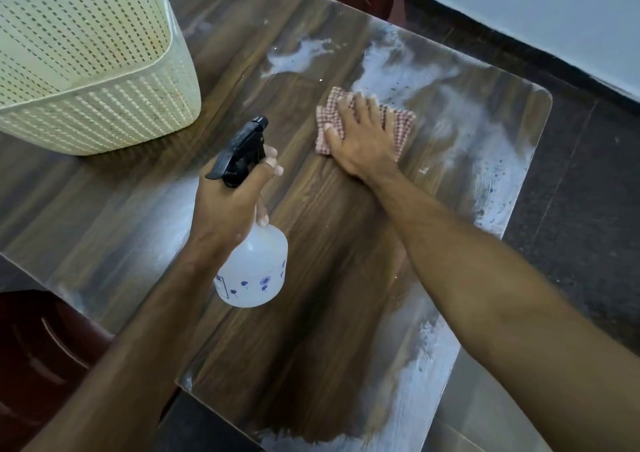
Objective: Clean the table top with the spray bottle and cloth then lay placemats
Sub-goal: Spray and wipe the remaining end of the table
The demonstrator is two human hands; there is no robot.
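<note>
Basket [104, 105] far-left; tabletop [329, 278] otherwise open.

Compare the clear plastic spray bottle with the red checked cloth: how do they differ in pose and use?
The clear plastic spray bottle is gripped at its neck by the left hand and held above the table; the red checked cloth lies flat on the wooden table top, pressed under the open right hand. The bottle is rigid; the cloth is soft and folded. Each occupies one hand.

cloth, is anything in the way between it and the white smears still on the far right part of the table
Nothing visible blocks it. The cloth lies flat under the right hand, and the white residue starts right at its far edge. The basket stands off to the left, and the left hand holds the spray bottle nearer the person.
</note>
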